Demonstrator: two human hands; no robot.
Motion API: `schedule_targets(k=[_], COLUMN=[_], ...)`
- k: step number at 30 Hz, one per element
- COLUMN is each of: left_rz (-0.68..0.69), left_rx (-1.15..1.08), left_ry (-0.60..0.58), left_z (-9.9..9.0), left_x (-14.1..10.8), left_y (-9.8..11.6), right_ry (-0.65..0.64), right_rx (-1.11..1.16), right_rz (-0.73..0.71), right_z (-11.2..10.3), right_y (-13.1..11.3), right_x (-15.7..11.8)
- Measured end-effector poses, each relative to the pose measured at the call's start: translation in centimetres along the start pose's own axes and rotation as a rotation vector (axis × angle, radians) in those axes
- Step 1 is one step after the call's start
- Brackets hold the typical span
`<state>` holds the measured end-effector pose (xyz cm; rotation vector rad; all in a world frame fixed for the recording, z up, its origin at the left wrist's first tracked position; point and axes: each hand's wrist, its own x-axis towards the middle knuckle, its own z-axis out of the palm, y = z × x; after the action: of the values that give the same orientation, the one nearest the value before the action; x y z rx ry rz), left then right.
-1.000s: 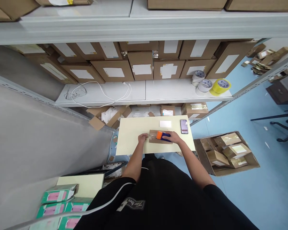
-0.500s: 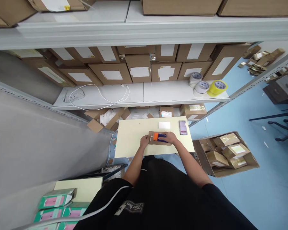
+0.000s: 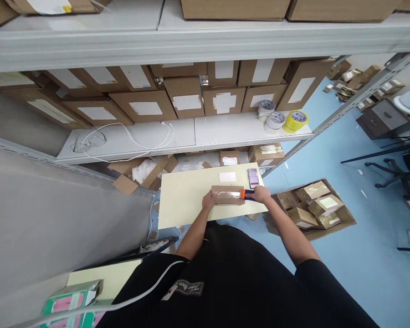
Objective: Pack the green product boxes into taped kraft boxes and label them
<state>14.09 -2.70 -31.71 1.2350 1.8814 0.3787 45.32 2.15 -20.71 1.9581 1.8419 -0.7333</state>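
A small cardboard box (image 3: 222,201) lies on the pale yellow table (image 3: 177,200), with a shiny strip of clear tape (image 3: 225,194) along its top. My left hand (image 3: 208,200) grips the box's left end, thumb near the top edge. At the other end, my right hand (image 3: 260,194) is closed round an orange and blue tape dispenser (image 3: 246,194), whose orange head touches the box's right edge. Behind the box lie a white label (image 3: 227,176) and a phone (image 3: 253,177).
Rolls of tape (image 3: 296,120) and a white cable (image 3: 133,133) rest on the shelf (image 3: 222,132) ahead, before a row of labelled boxes. A large open carton (image 3: 338,228) of taped parcels stands on the floor at right. An open box (image 3: 126,183) sits at left behind the table.
My right hand has drawn the tape dispenser rightward along the box, leaving tape across its top. My left hand stays at the left end. The view has shifted slightly to the right.
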Motion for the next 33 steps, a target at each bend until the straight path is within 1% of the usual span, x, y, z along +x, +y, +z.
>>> schedule_targets(k=[2,4,5,7,9,12,15,17,19,21,23,24,26,28,31,33], left_rz=[0.008,0.022,0.031,0.041,0.029,-0.021,-0.094,-0.127,-0.13,-0.092,-0.035,-0.021,-0.024,-0.039,-0.02,-0.008], left_rx=[0.004,0.004,-0.002,-0.044,-0.103,-0.156,-0.164,-0.167,-0.179,-0.205,-0.231,-0.227,-0.181,-0.106,-0.022,0.001], left_ry=[-0.01,-0.011,-0.01,-0.012,-0.014,-0.002,0.044,0.096,0.146,0.166,0.147,0.135,0.128,0.136,0.116,0.091], left_z=[0.1,0.1,0.1,-0.1,-0.9,-3.0,-5.9,-7.8,-9.4,-10.5,-11.1,-11.3,-11.5,-11.5,-10.3,-8.6], left_x=[0.1,0.3,0.4,0.7,1.0,1.3,1.1,1.0,0.9,0.8,0.6,0.5,0.1,-0.2,-0.5,-0.6], left_y=[-0.1,-0.4,-0.5,-1.0,-1.7,-3.4,-5.2,-5.9,-5.9,-5.1,-4.0,-3.4,-2.5,-1.8,-0.8,0.2], right_ry=[0.008,0.035,0.045,0.049,0.04,0.008,-0.011,0.035,0.054,0.05,0.017,-0.007,-0.036,-0.028,-0.013,0.003], right_rx=[0.017,0.02,0.021,0.035,0.073,0.14,0.139,0.113,0.087,0.067,0.047,0.04,0.034,0.035,0.047,0.067], right_rz=[0.09,0.152,0.167,0.169,0.148,0.057,-0.084,-0.169,-0.199,-0.21,-0.227,-0.242,-0.286,-0.316,-0.291,-0.24], right_z=[-0.2,-0.1,0.0,0.2,0.0,-0.8,-2.1,-2.7,-3.0,-3.1,-3.2,-3.3,-3.5,-3.8,-3.9,-3.8], right_y=[3.5,5.6,6.0,5.7,4.2,0.5,-4.8,-9.1,-13.5,-17.3,-20.2,-21.2,-22.1,-21.9,-20.2,-18.5], right_x=[-0.1,-0.3,-0.4,-0.5,-0.6,-0.7,-1.0,-1.2,-1.6,-2.1,-2.5,-2.6,-2.8,-2.7,-2.7,-2.9])
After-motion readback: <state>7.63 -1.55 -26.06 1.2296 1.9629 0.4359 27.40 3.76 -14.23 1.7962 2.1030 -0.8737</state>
